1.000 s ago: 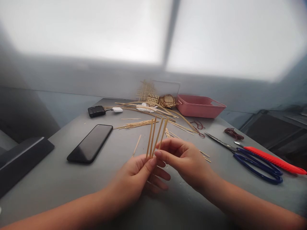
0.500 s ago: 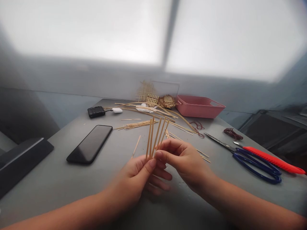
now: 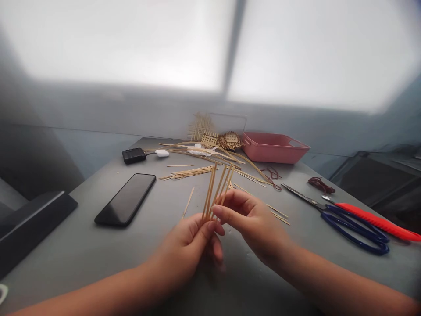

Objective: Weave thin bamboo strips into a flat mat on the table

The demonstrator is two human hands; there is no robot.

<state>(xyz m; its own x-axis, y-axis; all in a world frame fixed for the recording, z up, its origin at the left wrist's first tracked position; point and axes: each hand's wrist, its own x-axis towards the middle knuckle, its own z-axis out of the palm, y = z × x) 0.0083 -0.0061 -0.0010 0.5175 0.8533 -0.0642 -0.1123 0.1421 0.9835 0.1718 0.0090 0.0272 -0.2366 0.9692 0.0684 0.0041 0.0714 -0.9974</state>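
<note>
Several thin bamboo strips (image 3: pixel 217 188) stand nearly upright above the table, fanned slightly apart at their tops. My left hand (image 3: pixel 197 239) pinches their lower ends between thumb and fingers. From the right, my right hand (image 3: pixel 250 217) closes thumb and forefinger on the strips just above that grip. The bottom ends are hidden by my fingers. Beyond the hands lies a loose bundle of similar bamboo strips (image 3: pixel 192 173), and a single short strip (image 3: pixel 188 202) rests just left of them.
To the left lie a phone (image 3: pixel 126 199) and a black power bank (image 3: pixel 133 155). Scissors (image 3: pixel 353 230), a red-handled cutter (image 3: pixel 375 219) and brown cord (image 3: pixel 321 185) are at right. At the back sit a pink basket (image 3: pixel 274 148) and woven pieces (image 3: pixel 229 140).
The strips have drawn closer together and tilt a little more to the right. My left hand's lower fingers have curled in. The view has shifted slightly.
</note>
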